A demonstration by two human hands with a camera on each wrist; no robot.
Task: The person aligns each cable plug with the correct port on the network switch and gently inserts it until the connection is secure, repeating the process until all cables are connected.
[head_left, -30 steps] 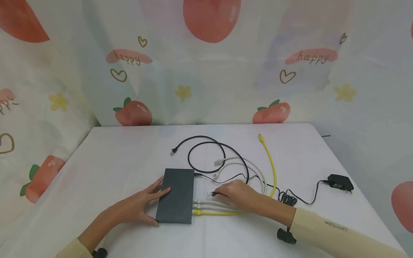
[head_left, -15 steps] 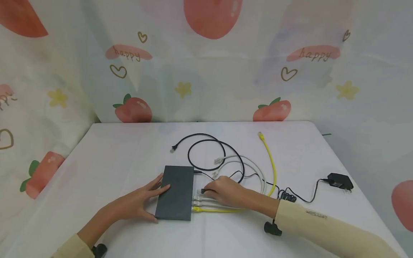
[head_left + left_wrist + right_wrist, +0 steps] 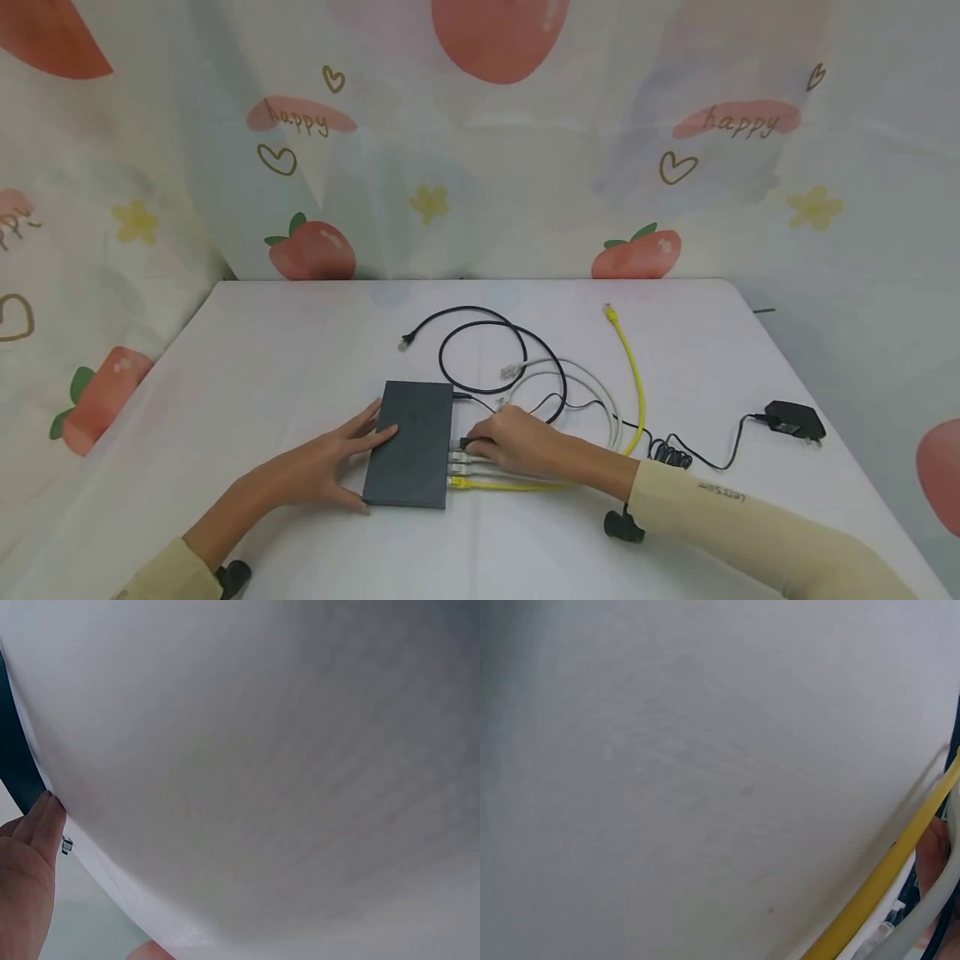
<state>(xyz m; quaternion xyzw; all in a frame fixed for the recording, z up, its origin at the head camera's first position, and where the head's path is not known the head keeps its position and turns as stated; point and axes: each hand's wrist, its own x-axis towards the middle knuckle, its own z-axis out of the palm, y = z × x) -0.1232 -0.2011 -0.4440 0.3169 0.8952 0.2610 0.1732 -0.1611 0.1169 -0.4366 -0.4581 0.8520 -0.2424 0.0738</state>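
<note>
A flat dark grey network switch (image 3: 411,442) lies on the white table in the head view. My left hand (image 3: 326,467) rests at its left side, fingers spread, the index finger on top and the thumb at the near corner. At the switch's right side, my right hand (image 3: 517,442) pinches the plug of a black network cable (image 3: 465,443), its tip right at the port edge. Two white cables (image 3: 480,468) and a yellow cable (image 3: 510,487) run into ports just nearer. In the right wrist view, the yellow cable (image 3: 885,889) partly hides the right fingers (image 3: 930,851).
The black cable's far length (image 3: 468,308) loops behind the right hand, its other plug free. White plugs (image 3: 512,369) and a yellow plug (image 3: 611,313) lie loose at the back. A power adapter (image 3: 795,421) sits at right, its bundled cord (image 3: 670,452) leading to the switch.
My right hand has moved left with the black plug, from a gap away to the switch's port side. The left hand has stayed on the switch.
</note>
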